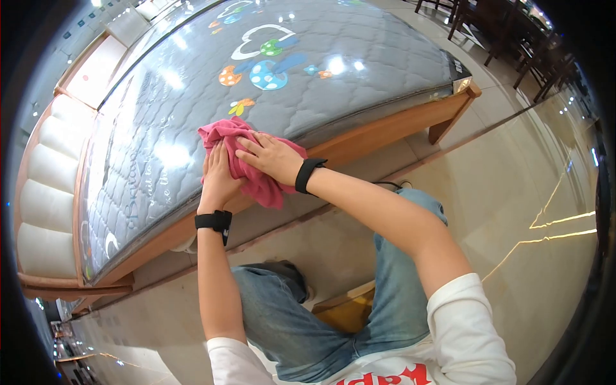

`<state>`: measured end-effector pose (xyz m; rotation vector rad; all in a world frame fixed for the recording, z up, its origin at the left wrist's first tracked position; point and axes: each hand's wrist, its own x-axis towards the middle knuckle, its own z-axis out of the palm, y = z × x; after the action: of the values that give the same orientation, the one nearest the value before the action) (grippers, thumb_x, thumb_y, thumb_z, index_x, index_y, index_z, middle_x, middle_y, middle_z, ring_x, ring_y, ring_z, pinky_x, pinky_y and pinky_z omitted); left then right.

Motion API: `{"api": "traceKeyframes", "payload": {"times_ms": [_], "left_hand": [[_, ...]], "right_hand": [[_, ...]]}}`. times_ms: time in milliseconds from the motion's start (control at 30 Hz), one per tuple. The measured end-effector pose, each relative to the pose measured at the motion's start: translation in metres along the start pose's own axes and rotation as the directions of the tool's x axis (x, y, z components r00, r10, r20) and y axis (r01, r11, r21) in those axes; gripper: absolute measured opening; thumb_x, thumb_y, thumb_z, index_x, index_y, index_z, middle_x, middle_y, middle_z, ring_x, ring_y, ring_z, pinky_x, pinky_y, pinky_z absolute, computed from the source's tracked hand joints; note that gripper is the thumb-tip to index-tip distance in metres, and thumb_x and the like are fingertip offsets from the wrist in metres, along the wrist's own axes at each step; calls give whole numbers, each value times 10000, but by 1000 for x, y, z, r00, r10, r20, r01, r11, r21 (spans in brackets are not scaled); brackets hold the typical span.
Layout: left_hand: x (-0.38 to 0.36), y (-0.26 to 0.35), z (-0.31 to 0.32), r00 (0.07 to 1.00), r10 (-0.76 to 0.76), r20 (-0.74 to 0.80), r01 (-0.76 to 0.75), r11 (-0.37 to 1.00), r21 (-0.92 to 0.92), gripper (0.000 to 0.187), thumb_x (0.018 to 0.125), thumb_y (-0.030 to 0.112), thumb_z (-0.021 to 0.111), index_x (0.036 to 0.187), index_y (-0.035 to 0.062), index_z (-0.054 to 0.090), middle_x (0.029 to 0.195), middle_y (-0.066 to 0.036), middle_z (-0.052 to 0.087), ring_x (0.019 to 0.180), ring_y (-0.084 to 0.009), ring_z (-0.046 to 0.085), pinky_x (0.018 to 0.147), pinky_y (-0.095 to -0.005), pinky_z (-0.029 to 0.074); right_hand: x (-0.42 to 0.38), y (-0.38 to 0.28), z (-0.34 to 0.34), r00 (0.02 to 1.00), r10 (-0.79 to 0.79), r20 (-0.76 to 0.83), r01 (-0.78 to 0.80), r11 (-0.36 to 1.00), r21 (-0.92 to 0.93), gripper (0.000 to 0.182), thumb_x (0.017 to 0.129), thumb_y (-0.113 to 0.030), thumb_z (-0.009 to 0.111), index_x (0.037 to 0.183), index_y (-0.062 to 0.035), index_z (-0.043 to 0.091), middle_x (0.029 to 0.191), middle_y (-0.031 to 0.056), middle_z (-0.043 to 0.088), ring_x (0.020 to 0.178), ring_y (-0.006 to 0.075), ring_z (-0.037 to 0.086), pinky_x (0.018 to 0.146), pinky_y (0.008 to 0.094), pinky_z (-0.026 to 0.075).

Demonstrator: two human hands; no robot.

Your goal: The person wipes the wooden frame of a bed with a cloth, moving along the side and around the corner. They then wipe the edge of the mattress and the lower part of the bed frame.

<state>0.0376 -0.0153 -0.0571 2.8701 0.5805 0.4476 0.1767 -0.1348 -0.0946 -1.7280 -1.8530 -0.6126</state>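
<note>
Cloth (pixel 239 167), pink and bunched, lies at the edge of the mattress (pixel 321 96), beneath left hand (pixel 220 183) and right hand (pixel 277 159); whether either grip clenches, I cannot tell. Probably soft, light, easiest gathered by its folds.

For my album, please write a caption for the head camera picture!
Left hand and right hand on a pink cloth, at the edge of a grey mattress.

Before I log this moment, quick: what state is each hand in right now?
Left hand: open, laid on the pink cloth; any grip can't be told.
Right hand: open, spread over the same cloth.
</note>
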Motion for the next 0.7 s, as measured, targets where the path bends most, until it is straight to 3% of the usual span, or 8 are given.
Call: {"api": "traceKeyframes", "payload": {"times_ms": [167,333,567,700], "left_hand": [[23,41,23,995,57,-77,-58,998,-12,929,613,329,720,1366,-6,292,1385,-180,361,1324,-319,276,1097,-447,172],[49,94,47,984,98,-149,-97,995,16,951,602,344,736,1358,-24,290,1378,-181,362,1314,-325,282,1088,-465,178],[77,158,86,951,191,-244,-191,981,25,907,595,256,748,1345,-12,316,1367,-182,366,1295,-330,303,1087,-456,205],[82,177,89,948,160,-275,-165,986,6,865,594,191,733,1331,-20,331,1347,-189,377,1278,-344,323,1093,-446,217]], "right_hand": [[-18,44,-36,997,-40,60,43,998,-56,456,783,-94,542,1232,-117,467,1343,87,407,1187,307,439,1002,400,378],[-46,87,-73,986,52,161,-41,997,-72,575,729,-35,580,1276,-138,435,1378,86,386,1178,291,448,1016,392,363],[-94,127,-121,965,194,175,-169,975,-146,652,713,-17,581,1319,-163,390,1388,85,376,1187,299,440,1001,407,363],[-101,128,-124,961,201,188,-158,963,-220,544,785,-118,546,1306,-147,393,1374,111,372,1183,320,433,1002,437,351]]}}
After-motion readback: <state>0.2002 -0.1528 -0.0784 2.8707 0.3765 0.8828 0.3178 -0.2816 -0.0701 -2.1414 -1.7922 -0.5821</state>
